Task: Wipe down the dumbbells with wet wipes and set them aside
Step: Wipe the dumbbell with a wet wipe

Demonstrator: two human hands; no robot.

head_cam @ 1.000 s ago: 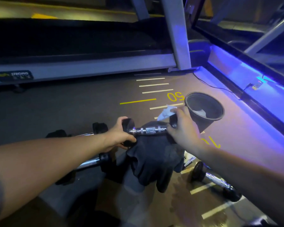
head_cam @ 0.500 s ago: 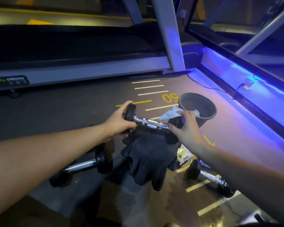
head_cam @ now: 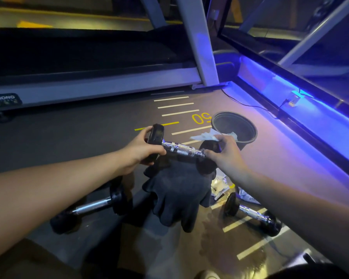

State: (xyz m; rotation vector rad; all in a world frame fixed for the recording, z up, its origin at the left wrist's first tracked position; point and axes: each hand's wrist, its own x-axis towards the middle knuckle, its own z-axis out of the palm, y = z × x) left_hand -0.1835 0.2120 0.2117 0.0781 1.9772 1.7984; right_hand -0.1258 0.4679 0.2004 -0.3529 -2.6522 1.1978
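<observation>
1. Dumbbell point(head_cam: 179, 148) is held up off the floor, roughly level, above a dark cloth point(head_cam: 179, 190) draped over what looks like the person's knee.
2. Left hand point(head_cam: 140, 151) has its grip wrapped round the left rubber head, thumb at the start of the chrome handle.
3. Right hand point(head_cam: 225, 153) pinches a white wipe point(head_cam: 203, 136) against the right head; how tightly the fingers close on the head itself I cannot tell.
4. Handling, as a judgement: small but dense, rigid steel and rubber. The knurled middle of the handle offers the surest hold; the smooth chrome collars would likely turn slippery once wet. The wipe is limp and light, and could tear on the knurling.
5. Two more dumbbells lie on the floor: one at lower left point(head_cam: 93, 208), one at lower right point(head_cam: 252, 214). A bin point(head_cam: 248, 137) with used wipes inside stands just beyond the right hand.
</observation>
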